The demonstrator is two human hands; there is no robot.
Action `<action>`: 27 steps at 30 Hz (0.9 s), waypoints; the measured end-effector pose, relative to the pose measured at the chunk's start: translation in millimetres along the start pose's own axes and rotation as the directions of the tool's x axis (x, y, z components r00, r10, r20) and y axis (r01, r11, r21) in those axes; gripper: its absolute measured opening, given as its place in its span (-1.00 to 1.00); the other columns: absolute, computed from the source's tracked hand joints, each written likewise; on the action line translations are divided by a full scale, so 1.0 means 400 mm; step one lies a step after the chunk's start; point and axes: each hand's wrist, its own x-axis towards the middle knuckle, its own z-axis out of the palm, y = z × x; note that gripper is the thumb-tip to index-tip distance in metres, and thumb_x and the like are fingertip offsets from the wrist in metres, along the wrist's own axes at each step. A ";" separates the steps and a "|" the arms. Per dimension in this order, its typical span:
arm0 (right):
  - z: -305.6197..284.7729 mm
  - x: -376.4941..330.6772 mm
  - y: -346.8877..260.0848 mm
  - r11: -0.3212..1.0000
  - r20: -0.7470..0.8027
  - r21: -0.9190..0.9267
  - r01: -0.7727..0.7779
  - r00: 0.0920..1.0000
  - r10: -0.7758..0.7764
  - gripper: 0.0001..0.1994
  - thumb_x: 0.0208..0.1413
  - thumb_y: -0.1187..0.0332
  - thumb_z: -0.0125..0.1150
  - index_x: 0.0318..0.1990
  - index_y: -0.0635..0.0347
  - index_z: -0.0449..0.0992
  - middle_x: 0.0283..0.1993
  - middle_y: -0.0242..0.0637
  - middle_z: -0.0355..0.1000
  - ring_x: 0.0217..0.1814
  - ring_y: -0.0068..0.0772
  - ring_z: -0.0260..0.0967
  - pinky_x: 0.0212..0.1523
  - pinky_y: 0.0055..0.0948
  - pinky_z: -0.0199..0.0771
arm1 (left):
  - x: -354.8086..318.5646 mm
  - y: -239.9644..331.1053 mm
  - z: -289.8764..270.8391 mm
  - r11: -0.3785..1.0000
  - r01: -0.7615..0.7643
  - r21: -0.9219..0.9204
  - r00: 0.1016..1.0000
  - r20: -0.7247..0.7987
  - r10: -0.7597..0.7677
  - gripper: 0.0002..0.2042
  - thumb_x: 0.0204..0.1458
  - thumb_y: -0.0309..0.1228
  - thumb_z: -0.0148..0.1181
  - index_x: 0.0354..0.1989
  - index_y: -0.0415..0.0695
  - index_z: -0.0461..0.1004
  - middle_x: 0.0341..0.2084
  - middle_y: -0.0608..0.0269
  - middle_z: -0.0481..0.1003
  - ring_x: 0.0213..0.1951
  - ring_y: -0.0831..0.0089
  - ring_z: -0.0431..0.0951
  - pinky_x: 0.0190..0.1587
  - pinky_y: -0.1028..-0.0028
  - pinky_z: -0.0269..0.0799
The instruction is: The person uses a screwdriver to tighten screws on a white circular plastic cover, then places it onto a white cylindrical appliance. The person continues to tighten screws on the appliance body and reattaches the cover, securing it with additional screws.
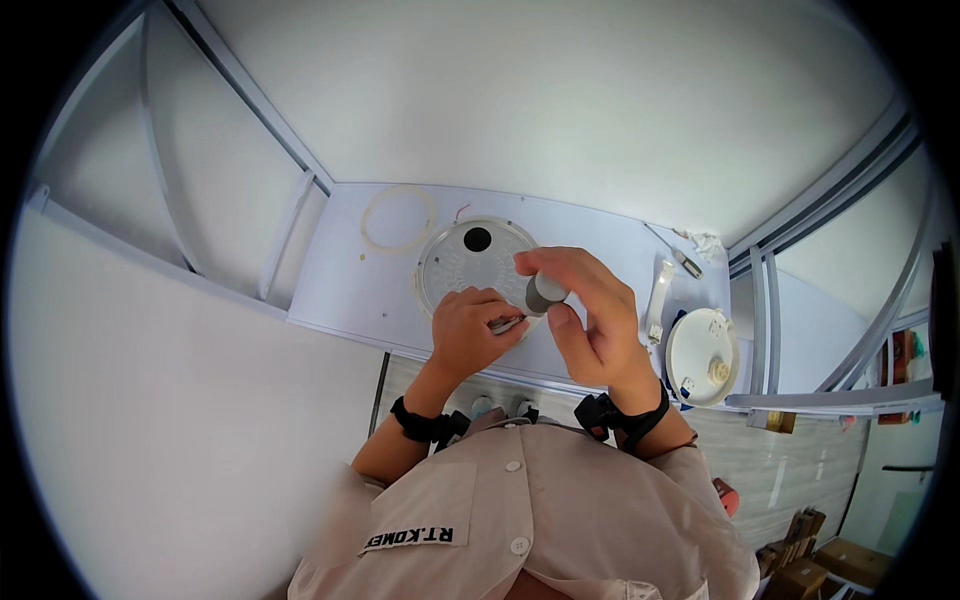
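A round white lamp-like disc (450,265) with a black circle on it lies on the white table in front of me. At its near edge, my left hand (468,328) has its fingers closed in a pinch; something small and shiny shows by the fingertips, too small to name. Beside it, my right hand (600,325) grips a grey-handled screwdriver (547,290) between thumb and fingers. The handle stands upright, seen almost end-on, over the disc's near right edge. Its tip is hidden near my left fingertips.
A thin cream ring (366,225) lies at the back left of the table (335,290). To the right are another screwdriver (688,264), a long white strip-shaped part (660,300), crumpled white plastic (708,243) and a round white housing (692,345) at the table's edge. Metal frame bars flank both ends.
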 end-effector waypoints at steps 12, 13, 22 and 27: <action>0.003 0.014 0.003 0.999 0.036 -0.035 0.031 0.999 -0.030 -0.42 -0.01 0.54 0.48 0.26 0.23 0.60 0.10 -0.11 0.43 -0.01 -0.15 0.48 -0.04 -0.28 0.54 | -0.002 -0.007 0.001 1.000 -0.014 0.012 1.000 -0.005 0.014 -0.89 -0.13 -0.26 0.57 -0.47 0.10 0.72 -0.50 0.61 0.60 -0.43 0.44 0.56 -0.29 0.31 0.37; 0.000 0.013 0.002 0.996 0.057 -0.083 0.042 0.998 -0.038 -0.42 -0.01 0.56 0.44 0.27 0.24 0.59 0.11 -0.10 0.43 0.00 -0.13 0.49 -0.02 -0.27 0.55 | -0.002 -0.008 0.000 1.000 -0.020 0.022 1.000 0.006 0.020 -0.89 -0.13 -0.26 0.57 -0.47 0.10 0.72 -0.50 0.61 0.61 -0.43 0.44 0.56 -0.29 0.32 0.37; 0.000 0.011 -0.006 0.997 0.058 -0.045 -0.068 0.996 0.070 -0.40 -0.02 0.56 0.45 0.28 0.27 0.56 0.20 -0.08 0.42 0.07 -0.09 0.47 0.05 -0.24 0.54 | 0.002 -0.002 -0.003 1.000 -0.006 -0.007 1.000 0.007 0.006 -0.90 -0.10 -0.27 0.55 -0.47 0.11 0.73 -0.49 0.62 0.61 -0.40 0.42 0.57 -0.28 0.31 0.38; -0.006 0.006 -0.008 0.978 0.085 -0.207 0.008 0.996 0.010 -0.39 0.00 0.63 0.35 0.31 0.26 0.53 0.21 -0.03 0.47 0.08 -0.03 0.53 0.10 -0.25 0.57 | -0.003 -0.008 0.000 0.999 -0.012 0.049 0.999 0.041 0.010 -0.90 -0.10 -0.27 0.55 -0.47 0.10 0.72 -0.50 0.61 0.60 -0.41 0.43 0.58 -0.28 0.31 0.39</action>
